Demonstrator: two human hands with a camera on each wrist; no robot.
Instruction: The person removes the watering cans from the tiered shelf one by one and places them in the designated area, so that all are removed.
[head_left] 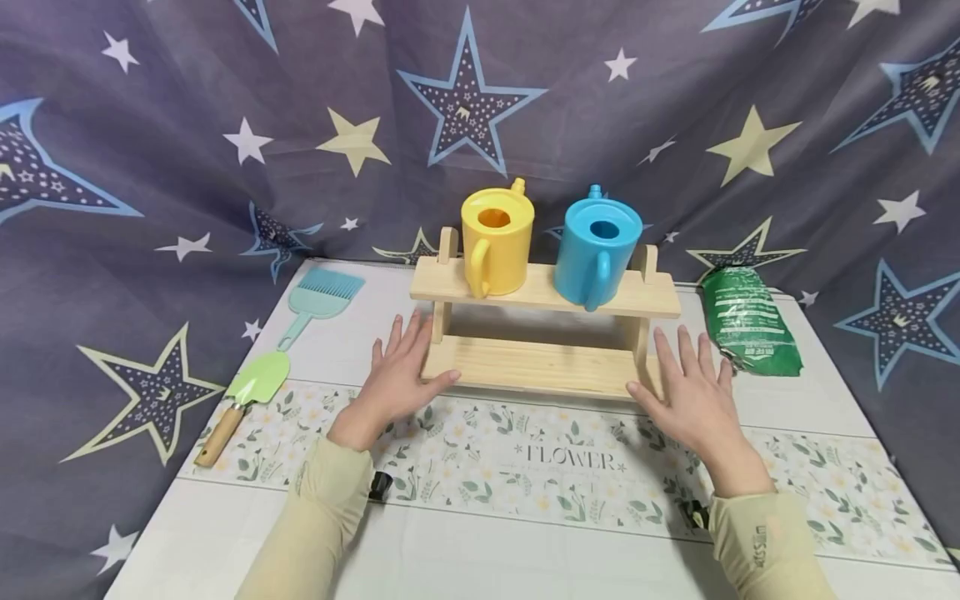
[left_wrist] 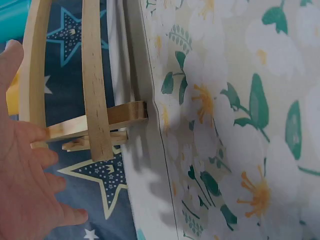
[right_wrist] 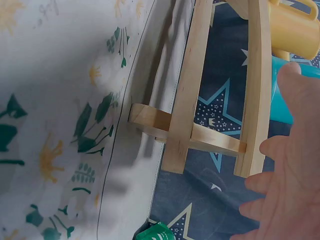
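A two-tier wooden shelf (head_left: 536, 367) stands at the back of the table. On its upper board are a yellow watering can (head_left: 498, 246) at the left and a blue watering can (head_left: 597, 254) at the right. My left hand (head_left: 401, 379) is beside the shelf's left end, fingers spread and nothing held. At the opposite end, my right hand (head_left: 692, 396) is spread the same way, also holding nothing. Both wrist views show the shelf's wooden side (left_wrist: 97, 85) close to the fingers; whether either hand touches it, I cannot tell.
Left of the shelf lie a light blue dustpan with brush (head_left: 318, 300) and a green trowel (head_left: 251, 392) with a wooden handle. A green bag (head_left: 752, 325) sits at the back right. A starry curtain (head_left: 300, 117) hangs behind the floral-patterned tablecloth (head_left: 487, 467).
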